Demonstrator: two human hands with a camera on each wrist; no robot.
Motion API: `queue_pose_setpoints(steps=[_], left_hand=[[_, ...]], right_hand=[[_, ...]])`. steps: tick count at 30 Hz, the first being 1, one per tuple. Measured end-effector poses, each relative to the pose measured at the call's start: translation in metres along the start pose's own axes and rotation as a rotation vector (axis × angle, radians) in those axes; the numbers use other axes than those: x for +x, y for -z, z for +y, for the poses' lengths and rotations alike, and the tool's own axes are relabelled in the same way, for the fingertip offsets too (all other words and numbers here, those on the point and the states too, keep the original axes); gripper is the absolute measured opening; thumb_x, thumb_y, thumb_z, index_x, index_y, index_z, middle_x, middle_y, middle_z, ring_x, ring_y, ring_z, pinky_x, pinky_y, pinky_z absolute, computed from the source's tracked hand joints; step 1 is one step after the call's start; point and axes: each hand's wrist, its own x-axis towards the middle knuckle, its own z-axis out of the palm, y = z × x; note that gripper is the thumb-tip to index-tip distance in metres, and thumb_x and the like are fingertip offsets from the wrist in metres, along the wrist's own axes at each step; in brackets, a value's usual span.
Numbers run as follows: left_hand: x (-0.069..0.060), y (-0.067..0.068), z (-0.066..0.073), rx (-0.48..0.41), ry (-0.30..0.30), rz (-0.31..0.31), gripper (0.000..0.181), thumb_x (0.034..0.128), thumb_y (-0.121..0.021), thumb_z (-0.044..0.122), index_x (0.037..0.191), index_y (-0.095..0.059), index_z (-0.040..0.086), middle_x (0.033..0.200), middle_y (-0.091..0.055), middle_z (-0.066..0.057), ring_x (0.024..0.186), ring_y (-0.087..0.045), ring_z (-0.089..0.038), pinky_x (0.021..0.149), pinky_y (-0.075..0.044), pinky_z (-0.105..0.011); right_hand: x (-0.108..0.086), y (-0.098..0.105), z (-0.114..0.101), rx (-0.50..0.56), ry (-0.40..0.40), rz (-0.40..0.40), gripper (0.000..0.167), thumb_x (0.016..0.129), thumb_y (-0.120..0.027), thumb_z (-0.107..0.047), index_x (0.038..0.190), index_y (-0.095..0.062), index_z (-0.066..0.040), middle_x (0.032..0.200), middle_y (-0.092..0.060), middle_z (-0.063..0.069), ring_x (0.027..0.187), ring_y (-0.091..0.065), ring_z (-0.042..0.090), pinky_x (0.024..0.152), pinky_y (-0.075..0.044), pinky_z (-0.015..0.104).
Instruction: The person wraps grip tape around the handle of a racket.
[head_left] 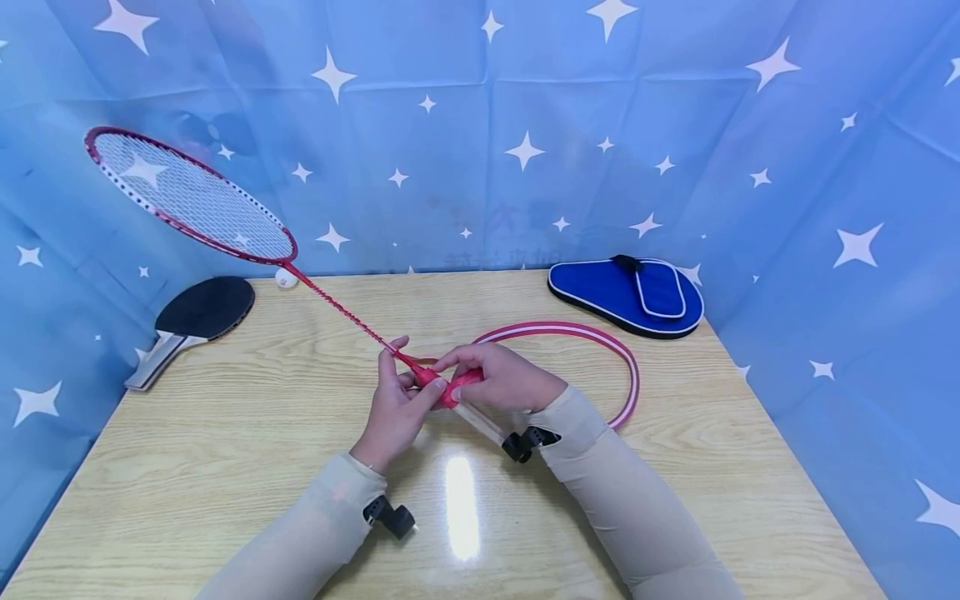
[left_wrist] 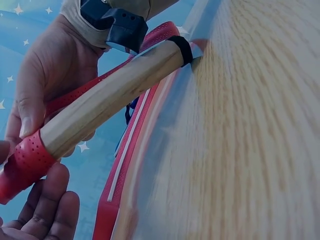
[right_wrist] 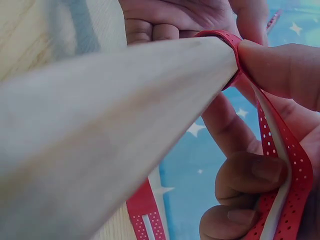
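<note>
A red badminton racket [head_left: 345,313] slants up to the left, its strung head in the air. The left hand [head_left: 396,417] grips it where shaft meets handle. Bare wood shows on the handle [left_wrist: 110,95], which ends in a black band. Around the handle's upper part lies red perforated grip tape [left_wrist: 30,162]. With thumb and fingers, the right hand [head_left: 513,379] pinches this tape beside the wrapped turns; its fingers curl round the strip in the right wrist view. The tape's loose length [head_left: 634,375], with a white stripe along it, loops over the table on the right.
At the back left lies a black table tennis bat [head_left: 206,307], with a white ball [head_left: 286,277] near the table's rear edge. A blue bat case [head_left: 600,287] lies at the back right. Star-patterned blue cloth [head_left: 480,167] surrounds the wooden table [head_left: 300,417].
</note>
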Motion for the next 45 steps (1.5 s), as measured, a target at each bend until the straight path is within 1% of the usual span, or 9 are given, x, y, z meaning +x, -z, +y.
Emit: queue_pose_setpoints(steps=[5,10,15,19,23,29,35,40,45], left_hand=[[-0.0006,-0.0003,0.0016,0.015,0.007,0.010,0.079,0.0996,-0.070,0.004,0.157,-0.020,0.026,0.106,-0.071,-0.026,0.084,-0.078,-0.030,0.077,-0.066,-0.034],[0.0002,0.0003,0.0007,0.025,-0.009,0.022,0.077,0.0996,-0.067,0.002,0.156,-0.020,0.024,0.106,-0.072,-0.026,0.080,-0.078,-0.026,0.076,-0.066,-0.034],[0.0007,0.0006,0.0006,-0.008,-0.028,0.022,0.075,0.0989,-0.064,-0.003,0.155,-0.020,0.019,0.107,-0.071,-0.030,0.078,-0.077,-0.023,0.074,-0.065,-0.032],[0.0004,0.0005,0.0010,-0.020,-0.029,0.012,0.075,0.0984,-0.062,-0.006,0.155,-0.020,0.018,0.108,-0.070,-0.032,0.079,-0.077,-0.022,0.075,-0.065,-0.032],[0.0007,0.0011,0.0002,-0.022,-0.028,0.007,0.076,0.0979,-0.062,-0.006,0.156,-0.020,0.019,0.111,-0.069,-0.032,0.081,-0.077,-0.025,0.077,-0.065,-0.033],[0.0012,0.0021,-0.0010,-0.045,-0.023,-0.009,0.077,0.0974,-0.063,-0.006,0.156,-0.020,0.021,0.123,-0.060,-0.039,0.083,-0.078,-0.029,0.078,-0.066,-0.034],[0.0008,0.0025,0.0008,-0.047,-0.010,-0.012,0.077,0.0979,-0.063,-0.005,0.155,-0.020,0.023,0.125,-0.059,-0.039,0.084,-0.078,-0.030,0.080,-0.065,-0.034],[0.0005,0.0019,0.0019,-0.039,-0.004,-0.006,0.077,0.0977,-0.063,-0.005,0.155,-0.020,0.022,0.123,-0.060,-0.039,0.083,-0.078,-0.029,0.079,-0.065,-0.034],[0.0003,0.0019,0.0026,-0.023,0.000,0.001,0.078,0.0972,-0.063,-0.006,0.156,-0.019,0.021,0.123,-0.060,-0.039,0.083,-0.078,-0.028,0.079,-0.065,-0.032]], right_hand=[[0.0011,-0.0004,0.0018,0.006,0.004,-0.005,0.043,0.095,-0.077,-0.007,0.134,-0.070,-0.024,0.098,-0.074,-0.004,0.089,-0.067,0.018,0.082,-0.059,0.032],[0.0014,0.0004,0.0029,0.048,0.024,-0.027,0.043,0.096,-0.073,-0.003,0.135,-0.070,-0.021,0.099,-0.075,-0.002,0.087,-0.066,0.019,0.079,-0.058,0.030],[0.0010,0.0014,0.0044,0.081,0.031,-0.036,0.047,0.096,-0.064,0.004,0.136,-0.069,-0.019,0.103,-0.076,-0.001,0.088,-0.065,0.019,0.076,-0.054,0.029],[0.0011,0.0012,0.0051,0.082,0.025,-0.039,0.046,0.097,-0.065,0.003,0.138,-0.068,-0.018,0.104,-0.076,-0.001,0.088,-0.065,0.019,0.075,-0.053,0.029],[0.0004,0.0011,0.0031,0.083,0.003,-0.044,0.048,0.096,-0.064,0.003,0.139,-0.068,-0.017,0.099,-0.076,-0.001,0.078,-0.062,0.018,0.069,-0.050,0.027],[-0.0002,0.0010,-0.0004,0.070,-0.020,-0.052,0.047,0.096,-0.064,0.001,0.139,-0.068,-0.018,0.088,-0.072,0.000,0.066,-0.049,0.015,0.061,-0.041,0.025],[0.0001,0.0003,-0.0001,0.066,-0.012,-0.059,0.041,0.098,-0.067,-0.003,0.137,-0.070,-0.019,0.090,-0.066,0.003,0.071,-0.049,0.016,0.065,-0.042,0.026],[-0.0003,0.0000,-0.0004,0.054,-0.001,-0.060,0.040,0.099,-0.067,-0.004,0.136,-0.070,-0.019,0.096,-0.066,0.003,0.079,-0.052,0.018,0.070,-0.045,0.028],[-0.0006,-0.0005,-0.0012,0.051,0.002,-0.063,0.039,0.100,-0.068,-0.005,0.136,-0.069,-0.019,0.096,-0.067,0.002,0.081,-0.053,0.018,0.072,-0.045,0.028]])
